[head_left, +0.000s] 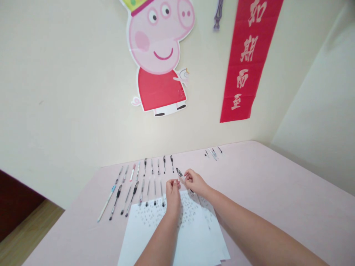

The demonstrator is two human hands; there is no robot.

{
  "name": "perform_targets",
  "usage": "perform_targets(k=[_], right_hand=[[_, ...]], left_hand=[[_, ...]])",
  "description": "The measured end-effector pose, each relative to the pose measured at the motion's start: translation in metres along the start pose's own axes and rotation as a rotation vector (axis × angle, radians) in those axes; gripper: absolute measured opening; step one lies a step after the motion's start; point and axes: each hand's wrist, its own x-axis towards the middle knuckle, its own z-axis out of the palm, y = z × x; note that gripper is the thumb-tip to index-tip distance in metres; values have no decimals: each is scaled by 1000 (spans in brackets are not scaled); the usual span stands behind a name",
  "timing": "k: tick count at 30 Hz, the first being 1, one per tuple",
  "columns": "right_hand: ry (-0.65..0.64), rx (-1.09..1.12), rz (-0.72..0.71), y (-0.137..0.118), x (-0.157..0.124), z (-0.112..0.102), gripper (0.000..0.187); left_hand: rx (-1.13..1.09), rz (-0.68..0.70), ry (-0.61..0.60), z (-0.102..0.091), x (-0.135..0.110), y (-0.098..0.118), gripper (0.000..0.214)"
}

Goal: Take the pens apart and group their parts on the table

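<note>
My right hand is pinched on a clear pen with a black cap, held tilted above the far edge of a white sheet of paper covered in small scribbles. My left hand hovers just left of it with fingers curled in a pinch close to the pen's lower end; what it holds, if anything, is too small to make out. Both forearms reach over the paper.
Two rows of several pens lie on the pink table beyond the paper. A few small pen parts lie near the wall. A cartoon pig sticker and a red banner hang on the wall.
</note>
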Motion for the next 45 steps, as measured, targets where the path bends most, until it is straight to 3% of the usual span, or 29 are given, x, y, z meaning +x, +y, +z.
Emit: perform_targets(k=[3,6,13,19,24,32,39,45], right_hand=[[-42,292,23,2,-12,11,15],[-39,400,4,4,-24,22,14],[-4,292,-27,7,-38,24,9],[23,199,-24,7,-40,17,17],[-20,295,74,6,-39,16,23],[60,474,148,12,-36,16,22],[84,583,165,16,-32,18,31],[122,596,198,23,-29,19,41]], left_hand=[[-144,-108,-76,3,1,-1,30],[-224,-189,-118,6,1,1,37],[-302,-236,-109,5,3,6,31],[-364,-286,-110,7,2,8,30],[-447,-360,-132,8,2,10,19],[-451,-478,-160,9,3,9,8],[-347,-414,-307,14,-6,13,20],[-247,-450,-436,11,-3,15,34]])
